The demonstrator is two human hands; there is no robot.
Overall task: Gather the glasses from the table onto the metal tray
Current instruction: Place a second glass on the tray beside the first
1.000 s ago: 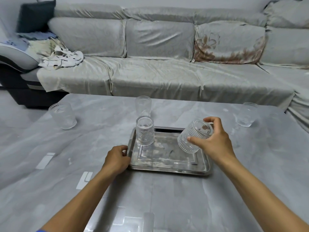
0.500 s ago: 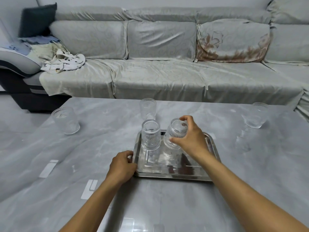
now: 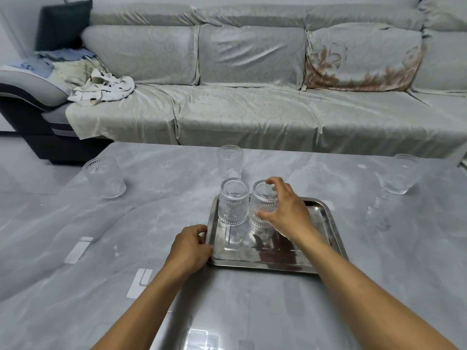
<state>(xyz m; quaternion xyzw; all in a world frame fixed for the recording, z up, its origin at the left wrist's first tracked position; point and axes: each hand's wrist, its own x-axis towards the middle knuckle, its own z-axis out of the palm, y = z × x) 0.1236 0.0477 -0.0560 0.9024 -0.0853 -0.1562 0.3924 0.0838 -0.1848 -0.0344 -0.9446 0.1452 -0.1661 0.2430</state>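
1. Second glass (image 3: 262, 208) upright in far left corner of tray (image 3: 328, 223), wrapped by right grip (image 3: 283, 213), fingers curled round it.
2. First glass (image 3: 233, 202) just left of that grip, touching its neighbour.
3. Left grip (image 3: 189, 246) closed on tray's left rim.
4. Three glasses on desk (image 3: 101, 248): one (image 3: 230, 161) just beyond, one (image 3: 104, 176) far left, one (image 3: 398, 176) far right.

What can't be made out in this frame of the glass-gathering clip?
- Head view: whether the second glass has touched down on the metal tray; the right hand covers its base.
- Whether the right hand has let go: the fingers sit at the rim, contact unclear.
- The left hand curls over the tray's left edge, hiding its grip.
- The far-right glass: wide-angle distortion blurs it.
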